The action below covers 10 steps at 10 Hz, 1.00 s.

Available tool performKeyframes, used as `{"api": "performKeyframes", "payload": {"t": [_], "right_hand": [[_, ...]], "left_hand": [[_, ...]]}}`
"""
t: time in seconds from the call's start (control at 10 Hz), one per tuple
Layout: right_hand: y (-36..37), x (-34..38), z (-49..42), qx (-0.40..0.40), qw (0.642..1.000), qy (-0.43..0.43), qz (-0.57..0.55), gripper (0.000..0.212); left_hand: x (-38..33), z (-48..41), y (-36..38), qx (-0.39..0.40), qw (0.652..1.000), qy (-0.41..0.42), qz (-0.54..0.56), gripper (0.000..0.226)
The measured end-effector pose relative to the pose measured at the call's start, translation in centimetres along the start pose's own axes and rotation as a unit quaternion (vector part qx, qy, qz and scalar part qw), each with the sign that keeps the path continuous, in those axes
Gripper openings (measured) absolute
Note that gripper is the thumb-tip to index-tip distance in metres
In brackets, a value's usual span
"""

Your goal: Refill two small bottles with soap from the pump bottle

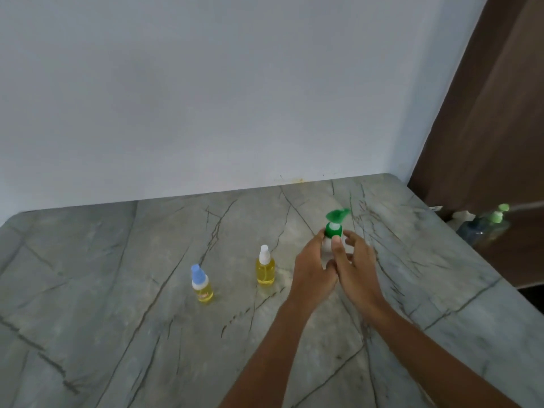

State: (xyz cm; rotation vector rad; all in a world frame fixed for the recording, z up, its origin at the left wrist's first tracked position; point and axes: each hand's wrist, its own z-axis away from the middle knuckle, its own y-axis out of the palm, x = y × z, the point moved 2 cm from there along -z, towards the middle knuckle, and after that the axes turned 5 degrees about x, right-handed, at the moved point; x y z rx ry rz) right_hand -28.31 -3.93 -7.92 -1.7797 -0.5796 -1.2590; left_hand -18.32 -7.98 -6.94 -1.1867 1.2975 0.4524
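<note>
A grey stone table with dark veins (123, 334) fills the near ground, and two bare forearms reach over it toward a white pump bottle with a green collar and green pump head (334, 230), which stands upright on the table's right half. Nearer than that pump bottle and well to its left stands a small clear bottle of yellow liquid with a pale blue spray cap (202, 285). A second small clear bottle of yellow liquid with a white spray cap (265, 266) stands closer to the pump bottle, just left of the hands. The left hand (315, 267) wraps the pump bottle's left side with curled fingers. The right hand (359, 267) holds the other side, its thumb laid on the front just under the collar and its fingers curved and slightly spread. Right of the pump bottle, off the table's edge, sits a blurred dark bottle with a light green pump (485, 228) before a brown panel (494, 128). Behind the pump bottle rises a pale blue-grey wall (206, 98).
</note>
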Motion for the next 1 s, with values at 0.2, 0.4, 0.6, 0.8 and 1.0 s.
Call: {"api": "performKeyframes", "payload": {"t": [0.2, 0.4, 0.6, 0.8, 1.0], "right_hand": [[-1.0, 0.3, -0.3, 0.021, 0.996, 0.075, -0.039, 0.031], [-4.2, 0.0, -3.9, 0.133, 0.984, 0.001, 0.121, 0.059], [-4.5, -0.3, -6.1, 0.245, 0.948, -0.029, 0.199, 0.043], [-4.1, -0.7, -6.2, 0.246, 0.953, -0.052, 0.171, 0.041], [-4.5, -1.0, -6.0, 0.269, 0.945, -0.062, 0.172, 0.064]], "left_hand": [[-0.8, -1.0, -1.0, -0.001, 0.997, 0.044, -0.058, 0.035], [-0.6, -2.7, -1.7, 0.098, 0.990, -0.018, -0.098, 0.044], [-0.5, -2.7, -2.1, 0.084, 0.992, -0.012, -0.094, 0.044], [-0.6, -2.1, -1.6, 0.023, 0.995, -0.048, -0.089, 0.039], [-1.2, -0.8, -1.5, 0.029, 0.992, -0.087, -0.084, 0.062]]}}
